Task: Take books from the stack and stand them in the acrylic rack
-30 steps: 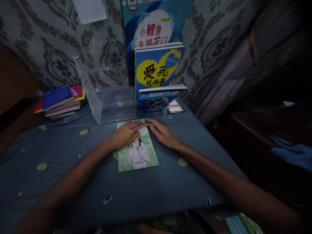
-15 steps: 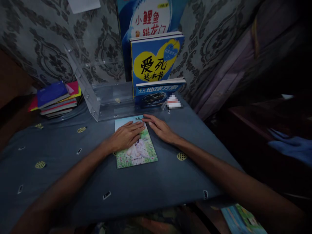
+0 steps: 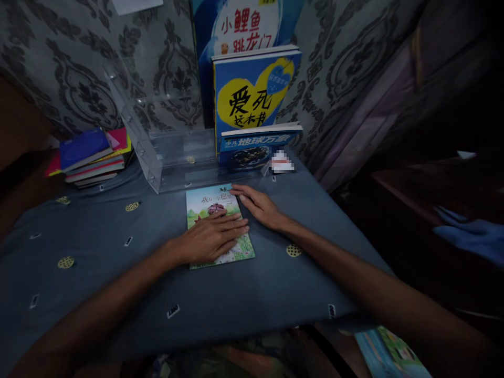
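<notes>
A thin green picture book (image 3: pixel 208 202) lies flat on the blue-grey tablecloth (image 3: pixel 118 273), just in front of a clear acrylic book stand (image 3: pixel 157 157). My left hand (image 3: pixel 214 239) lies flat across the lower half of its cover, fingers stretched out to the right. My right hand (image 3: pixel 260 207) rests flat at the book's upper right edge, fingers pointing left and touching the cover. Neither hand holds anything.
Three blue books stand stepped in the stand's right part: a low one (image 3: pixel 260 147), a heart-cover one (image 3: pixel 254 97) and a tall one (image 3: pixel 240 26). A pile of books (image 3: pixel 92 155) lies at back left. Another book (image 3: pixel 389 352) shows below the table's right edge.
My left hand has slid down the cover toward me, uncovering the title at the top. The right hand has stayed at the book's upper right edge.
</notes>
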Demonstrator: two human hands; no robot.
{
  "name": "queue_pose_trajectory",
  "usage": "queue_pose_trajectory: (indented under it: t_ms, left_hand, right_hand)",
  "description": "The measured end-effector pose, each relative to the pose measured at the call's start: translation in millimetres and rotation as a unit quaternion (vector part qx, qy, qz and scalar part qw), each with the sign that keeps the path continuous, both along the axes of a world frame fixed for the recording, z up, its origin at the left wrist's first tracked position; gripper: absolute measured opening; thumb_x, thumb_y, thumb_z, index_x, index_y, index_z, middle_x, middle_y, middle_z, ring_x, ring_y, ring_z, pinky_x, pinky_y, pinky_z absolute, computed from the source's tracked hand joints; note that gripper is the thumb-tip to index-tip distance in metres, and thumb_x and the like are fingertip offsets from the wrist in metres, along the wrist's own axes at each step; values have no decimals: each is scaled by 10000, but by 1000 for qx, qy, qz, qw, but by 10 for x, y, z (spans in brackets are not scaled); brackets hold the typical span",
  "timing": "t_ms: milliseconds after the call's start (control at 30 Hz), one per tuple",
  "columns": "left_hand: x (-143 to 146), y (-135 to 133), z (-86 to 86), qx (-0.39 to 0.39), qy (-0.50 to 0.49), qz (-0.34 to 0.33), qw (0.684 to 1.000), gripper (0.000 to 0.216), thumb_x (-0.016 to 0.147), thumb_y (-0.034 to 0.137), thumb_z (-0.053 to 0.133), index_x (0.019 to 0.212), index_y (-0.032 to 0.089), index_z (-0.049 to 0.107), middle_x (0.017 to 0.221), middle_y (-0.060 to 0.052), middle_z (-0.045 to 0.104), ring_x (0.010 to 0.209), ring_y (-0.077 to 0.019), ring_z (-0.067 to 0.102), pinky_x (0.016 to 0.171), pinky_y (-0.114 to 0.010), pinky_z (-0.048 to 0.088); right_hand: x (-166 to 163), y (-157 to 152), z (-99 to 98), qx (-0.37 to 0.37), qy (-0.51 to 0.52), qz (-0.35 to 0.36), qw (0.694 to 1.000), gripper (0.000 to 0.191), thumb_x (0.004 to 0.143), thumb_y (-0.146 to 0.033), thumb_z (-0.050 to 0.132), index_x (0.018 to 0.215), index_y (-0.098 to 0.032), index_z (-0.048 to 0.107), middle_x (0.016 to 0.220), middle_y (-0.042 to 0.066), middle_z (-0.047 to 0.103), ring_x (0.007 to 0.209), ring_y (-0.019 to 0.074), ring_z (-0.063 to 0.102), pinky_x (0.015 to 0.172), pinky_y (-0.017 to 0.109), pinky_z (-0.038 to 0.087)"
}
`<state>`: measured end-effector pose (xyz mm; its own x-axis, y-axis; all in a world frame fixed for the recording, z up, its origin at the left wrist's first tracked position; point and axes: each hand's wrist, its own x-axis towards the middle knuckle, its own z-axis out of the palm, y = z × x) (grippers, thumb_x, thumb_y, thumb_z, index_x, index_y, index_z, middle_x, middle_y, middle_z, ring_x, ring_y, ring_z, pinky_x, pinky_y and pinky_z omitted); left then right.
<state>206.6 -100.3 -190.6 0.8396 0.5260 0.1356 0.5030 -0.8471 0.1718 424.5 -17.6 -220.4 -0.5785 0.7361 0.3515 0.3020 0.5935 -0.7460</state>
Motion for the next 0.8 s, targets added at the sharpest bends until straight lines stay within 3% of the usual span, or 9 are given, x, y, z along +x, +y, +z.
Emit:
queue_pose_trajectory:
  t_ms: [333, 600, 800]
  left_hand:
    - [58, -283, 29, -69, -27, -68, 995, 442, 1063, 280, 370, 1494, 259, 466, 1536, -9, 506, 1505, -180, 340, 1278, -457, 217]
    - [48, -287, 82, -86, -10, -80, 993, 425, 1068, 300, 381, 1461, 194, 503, 1550, -37, 485, 1509, -186, 333, 1284, -447, 191]
    - [-72, -93, 85, -78, -17, -20, 997, 422, 1084, 335, 350, 1461, 235, 511, 1533, -32, 510, 1471, -144, 401, 1280, -389, 200]
  right_hand:
    - [0, -6, -6, -7, 0, -4, 1000, 418, 1034, -362, 385, 1404, -250, 544, 1301, 77, 705, 1263, 248, 629, 1095, 511, 483]
    - [-13, -9, -31, 40, -30, -13, 999, 391, 1015, -290, 408, 1352, -235, 601, 1342, 74, 683, 1241, 238, 639, 1076, 470, 507]
    - [-18, -30, -68, 90, -65, -9, 994, 392, 1020, -282, 399, 1344, -223, 611, 1375, 100, 661, 1289, 255, 607, 1091, 514, 483]
